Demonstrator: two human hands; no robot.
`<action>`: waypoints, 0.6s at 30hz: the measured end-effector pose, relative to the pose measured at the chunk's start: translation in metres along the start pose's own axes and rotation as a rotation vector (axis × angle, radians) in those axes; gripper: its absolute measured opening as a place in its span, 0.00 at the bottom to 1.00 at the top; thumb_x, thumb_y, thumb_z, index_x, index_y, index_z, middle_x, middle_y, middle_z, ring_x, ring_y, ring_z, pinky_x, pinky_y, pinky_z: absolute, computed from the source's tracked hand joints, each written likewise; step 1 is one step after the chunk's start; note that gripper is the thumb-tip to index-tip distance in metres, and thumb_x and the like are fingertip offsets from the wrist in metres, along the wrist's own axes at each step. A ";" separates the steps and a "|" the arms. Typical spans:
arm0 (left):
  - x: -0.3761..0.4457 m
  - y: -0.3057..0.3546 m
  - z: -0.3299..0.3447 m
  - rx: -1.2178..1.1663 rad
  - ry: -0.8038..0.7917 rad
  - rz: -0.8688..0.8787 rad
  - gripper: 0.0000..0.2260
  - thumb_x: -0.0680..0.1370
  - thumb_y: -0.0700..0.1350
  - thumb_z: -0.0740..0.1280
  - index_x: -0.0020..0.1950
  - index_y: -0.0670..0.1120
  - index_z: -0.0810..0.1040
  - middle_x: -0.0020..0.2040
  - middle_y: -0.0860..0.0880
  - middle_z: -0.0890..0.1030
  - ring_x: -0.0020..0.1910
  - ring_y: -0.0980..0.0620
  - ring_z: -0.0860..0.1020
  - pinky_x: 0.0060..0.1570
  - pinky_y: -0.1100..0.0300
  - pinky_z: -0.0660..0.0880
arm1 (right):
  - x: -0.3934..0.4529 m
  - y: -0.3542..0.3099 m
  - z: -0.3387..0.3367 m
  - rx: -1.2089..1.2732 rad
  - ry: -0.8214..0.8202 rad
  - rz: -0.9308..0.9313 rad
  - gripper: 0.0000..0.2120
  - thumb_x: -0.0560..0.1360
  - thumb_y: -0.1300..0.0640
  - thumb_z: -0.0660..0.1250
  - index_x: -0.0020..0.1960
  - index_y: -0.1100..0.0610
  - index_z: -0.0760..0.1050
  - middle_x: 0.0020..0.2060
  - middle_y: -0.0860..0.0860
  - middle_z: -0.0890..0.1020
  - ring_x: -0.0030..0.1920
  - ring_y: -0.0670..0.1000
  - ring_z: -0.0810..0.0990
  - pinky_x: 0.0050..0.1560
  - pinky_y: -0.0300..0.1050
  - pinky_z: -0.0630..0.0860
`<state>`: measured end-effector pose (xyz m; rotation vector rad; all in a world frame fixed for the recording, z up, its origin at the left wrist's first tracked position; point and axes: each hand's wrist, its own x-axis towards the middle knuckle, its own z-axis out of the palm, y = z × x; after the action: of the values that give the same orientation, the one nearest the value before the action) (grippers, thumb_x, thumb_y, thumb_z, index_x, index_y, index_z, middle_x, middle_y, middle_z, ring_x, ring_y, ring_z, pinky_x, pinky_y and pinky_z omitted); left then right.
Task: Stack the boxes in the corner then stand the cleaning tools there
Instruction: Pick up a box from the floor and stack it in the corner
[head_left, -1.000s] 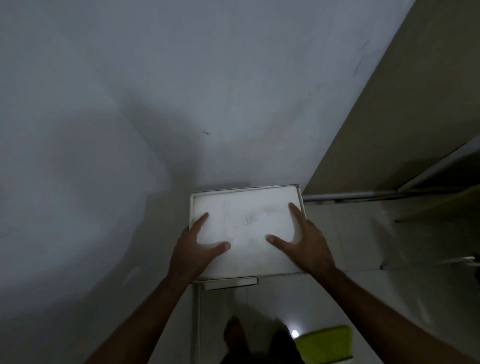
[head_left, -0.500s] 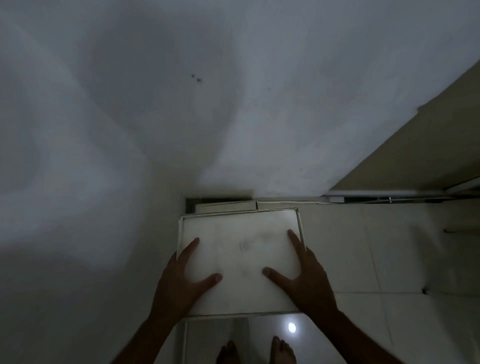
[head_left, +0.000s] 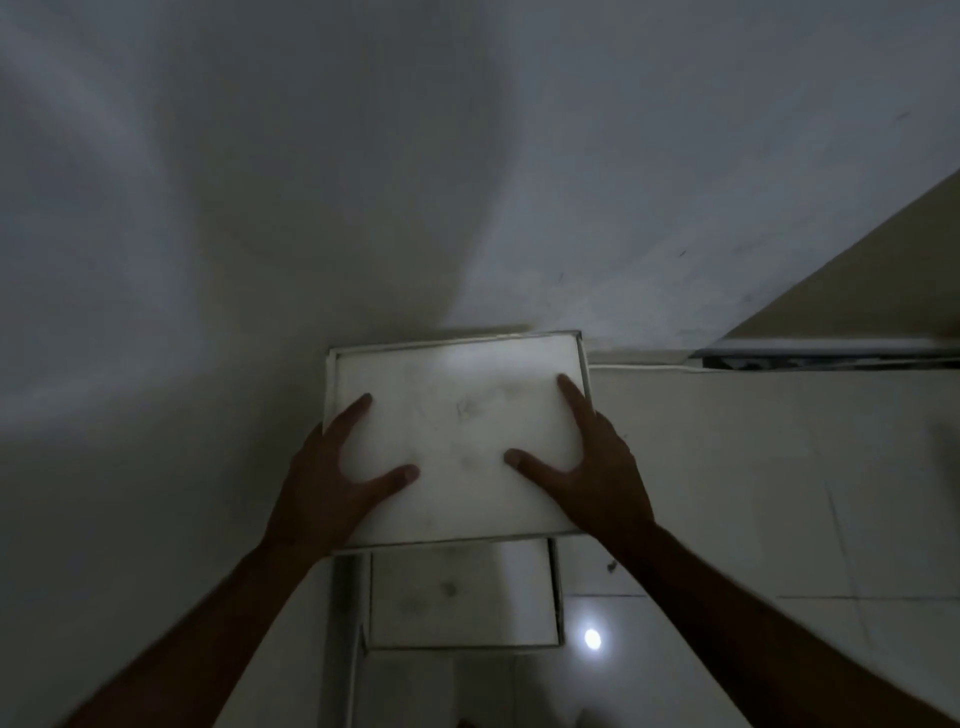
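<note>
A: Where is the white box (head_left: 457, 415)?
B: In the corner, above a 2nd box (head_left: 462, 597), the left hand (head_left: 332, 473) and right hand (head_left: 592, 467) gripping its sides, thumbs on top.

Two bare forearms reached up from the bottom corners of the dim view, with no sleeves, watch or jewellery showing. The bare left hand (head_left: 332, 478) and bare right hand (head_left: 597, 467) each showed short, unpainted thumbnails.

Both hands, left (head_left: 332, 483) and right (head_left: 597, 467), grip a white box (head_left: 457, 415) above another box (head_left: 462, 597).
</note>
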<state>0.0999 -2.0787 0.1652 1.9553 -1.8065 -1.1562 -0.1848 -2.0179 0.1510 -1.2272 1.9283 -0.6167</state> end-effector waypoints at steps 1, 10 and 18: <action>0.010 -0.007 0.002 0.000 0.007 0.008 0.45 0.62 0.67 0.77 0.76 0.68 0.60 0.77 0.51 0.65 0.75 0.48 0.64 0.70 0.53 0.64 | 0.009 0.003 0.008 -0.002 0.012 -0.012 0.50 0.65 0.27 0.72 0.79 0.35 0.51 0.71 0.51 0.72 0.67 0.54 0.73 0.65 0.49 0.70; 0.071 -0.054 0.029 -0.042 0.052 0.070 0.46 0.63 0.65 0.78 0.78 0.61 0.63 0.78 0.51 0.64 0.75 0.49 0.64 0.72 0.51 0.65 | 0.062 0.031 0.056 -0.064 0.053 -0.075 0.50 0.67 0.27 0.71 0.80 0.39 0.51 0.74 0.52 0.69 0.72 0.55 0.70 0.68 0.52 0.69; 0.094 -0.071 0.050 -0.070 0.063 0.085 0.46 0.63 0.65 0.77 0.78 0.59 0.64 0.77 0.51 0.66 0.74 0.52 0.65 0.67 0.62 0.62 | 0.079 0.045 0.067 -0.069 0.080 -0.063 0.50 0.67 0.27 0.71 0.81 0.41 0.53 0.74 0.51 0.71 0.71 0.55 0.71 0.68 0.57 0.72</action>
<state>0.1109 -2.1343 0.0505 1.8370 -1.7738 -1.1034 -0.1754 -2.0705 0.0510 -1.3288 1.9981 -0.6454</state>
